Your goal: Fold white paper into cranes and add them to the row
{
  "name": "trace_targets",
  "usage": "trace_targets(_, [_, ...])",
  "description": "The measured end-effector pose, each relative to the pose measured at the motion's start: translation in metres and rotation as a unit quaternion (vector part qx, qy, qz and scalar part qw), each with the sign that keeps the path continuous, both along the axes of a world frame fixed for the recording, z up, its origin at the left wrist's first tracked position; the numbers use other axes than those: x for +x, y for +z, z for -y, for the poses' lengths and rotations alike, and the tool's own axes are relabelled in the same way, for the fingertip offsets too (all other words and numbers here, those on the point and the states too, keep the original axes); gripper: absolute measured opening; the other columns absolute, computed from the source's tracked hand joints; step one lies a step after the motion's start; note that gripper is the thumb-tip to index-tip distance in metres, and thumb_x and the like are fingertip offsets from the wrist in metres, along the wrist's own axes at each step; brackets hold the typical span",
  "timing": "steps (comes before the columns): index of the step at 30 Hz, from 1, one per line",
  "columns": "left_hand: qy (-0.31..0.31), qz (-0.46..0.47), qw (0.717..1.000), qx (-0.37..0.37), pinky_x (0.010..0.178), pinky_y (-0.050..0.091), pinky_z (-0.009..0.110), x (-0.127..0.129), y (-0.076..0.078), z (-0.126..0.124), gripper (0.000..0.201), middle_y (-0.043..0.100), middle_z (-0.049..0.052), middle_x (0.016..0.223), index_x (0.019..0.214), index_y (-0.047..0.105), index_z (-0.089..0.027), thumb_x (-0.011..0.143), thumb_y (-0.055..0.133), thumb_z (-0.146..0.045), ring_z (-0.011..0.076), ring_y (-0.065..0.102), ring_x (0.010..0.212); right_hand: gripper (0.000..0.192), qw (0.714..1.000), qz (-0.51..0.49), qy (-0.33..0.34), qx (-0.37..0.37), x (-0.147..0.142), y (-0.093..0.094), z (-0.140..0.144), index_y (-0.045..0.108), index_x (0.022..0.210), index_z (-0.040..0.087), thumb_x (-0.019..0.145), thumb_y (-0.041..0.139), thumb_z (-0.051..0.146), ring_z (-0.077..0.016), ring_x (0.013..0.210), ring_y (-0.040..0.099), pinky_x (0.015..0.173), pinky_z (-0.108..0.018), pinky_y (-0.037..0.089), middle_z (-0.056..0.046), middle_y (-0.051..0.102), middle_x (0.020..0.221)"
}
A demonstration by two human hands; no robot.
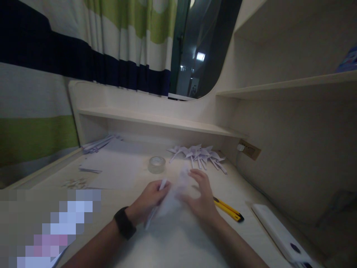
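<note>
While your left hand (152,196) pinches the paper stick (163,184), your right hand (201,199), spread beside the blurred paper (173,195), may crumple it by closing too firmly.

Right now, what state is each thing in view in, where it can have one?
Left hand: closed on a paper stick
Right hand: open, beside blurred white paper
Black watch: strapped on left wrist
Tape roll: lying flat
Paper pinwheels: bunched together on the desk
Yellow cutter: lying down, partly hidden by the right hand
Plug: in the socket
Curtain: drawn partly aside
Window: partly uncovered
</note>
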State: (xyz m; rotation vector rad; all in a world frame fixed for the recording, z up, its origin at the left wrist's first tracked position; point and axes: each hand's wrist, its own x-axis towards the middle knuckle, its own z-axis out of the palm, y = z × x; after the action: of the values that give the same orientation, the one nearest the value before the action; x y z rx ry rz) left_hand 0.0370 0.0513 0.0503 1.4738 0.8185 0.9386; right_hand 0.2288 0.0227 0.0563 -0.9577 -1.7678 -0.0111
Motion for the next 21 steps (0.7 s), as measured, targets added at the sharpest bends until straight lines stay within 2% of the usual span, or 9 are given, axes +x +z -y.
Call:
trace_targets(2, [-0.036,-0.024,0.999,0.013,0.050,0.033,0.021,-0.004,0.003,-0.002,0.038,0.051,-0.002,0.060,0.070,0.060,-0.013,0.076,0.058,-0.051,0.0110,0.043,0.053,0.063,0.996,0.090,0.017,0.018,0.003,0.012,0.006,0.049,0.125,0.026,0.067,0.074,0.032,-0.0303,0.128,0.033,0.103,-0.051,0.030,-0.010,0.043,0.135])
trace_targets(4, [-0.065,-0.057,0.996,0.038,0.053,0.036,0.022,-0.006,0.005,-0.003,0.038,0.055,0.001,0.064,0.070,0.063,-0.013,0.076,0.059,-0.050,0.0130,0.046,0.058,0.065,0.988,0.147,0.047,0.010,0.004,0.020,0.010,0.048,0.127,0.025,0.068,0.074,0.035,-0.0320,0.132,0.027,0.106,-0.054,0.025,-0.011,0.046,0.134])
trace_targets(7, [-0.097,-0.083,0.990,0.068,0.056,0.038,0.023,-0.005,0.003,-0.003,0.036,0.058,0.003,0.068,0.072,0.066,-0.012,0.077,0.059,-0.047,0.0144,0.049,0.062,0.054,0.978,0.171,0.121,-0.024,0.001,0.023,0.013,0.055,0.118,0.024,0.068,0.074,0.033,-0.0293,0.123,0.041,0.105,-0.050,0.028,-0.008,0.060,0.115])
trace_targets(9, [-0.101,-0.088,0.989,0.069,0.055,0.038,0.022,-0.003,0.001,-0.002,0.036,0.059,0.003,0.068,0.074,0.067,-0.012,0.077,0.059,-0.047,0.0145,0.050,0.062,0.040,0.973,0.162,0.157,-0.043,0.000,0.022,0.013,0.061,0.108,0.025,0.070,0.073,0.030,-0.0264,0.111,0.050,0.102,-0.047,0.033,-0.006,0.065,0.100])
trace_targets(12, [-0.092,-0.096,0.989,0.066,0.053,0.037,0.022,-0.003,-0.002,-0.003,0.034,0.060,0.002,0.064,0.074,0.068,-0.012,0.077,0.060,-0.045,0.0141,0.050,0.059,0.027,0.973,0.135,0.168,-0.076,-0.001,0.021,0.013,0.066,0.095,0.024,0.070,0.073,0.032,-0.0240,0.096,0.056,0.088,-0.041,0.043,-0.005,0.065,0.090])
trace_targets(16, [-0.101,-0.104,0.987,0.074,0.054,0.037,0.022,-0.005,-0.002,-0.006,0.033,0.061,0.003,0.064,0.073,0.069,-0.012,0.076,0.061,-0.044,0.0145,0.051,0.060,0.022,0.970,0.097,0.183,-0.129,-0.002,0.022,0.015,0.067,0.089,0.023,0.071,0.073,0.036,-0.0189,0.080,0.058,0.076,-0.033,0.046,-0.003,0.064,0.081])
trace_targets(21, [-0.075,-0.107,0.990,0.048,0.051,0.034,0.022,-0.003,0.001,-0.003,0.031,0.057,0.001,0.059,0.064,0.066,-0.012,0.072,0.065,-0.042,0.0136,0.047,0.056,0.027,0.964,0.018,0.191,-0.182,-0.002,0.016,0.015,0.069,0.091,0.023,0.068,0.075,0.035,-0.0166,0.076,0.061,0.068,-0.028,0.047,-0.002,0.066,0.084])
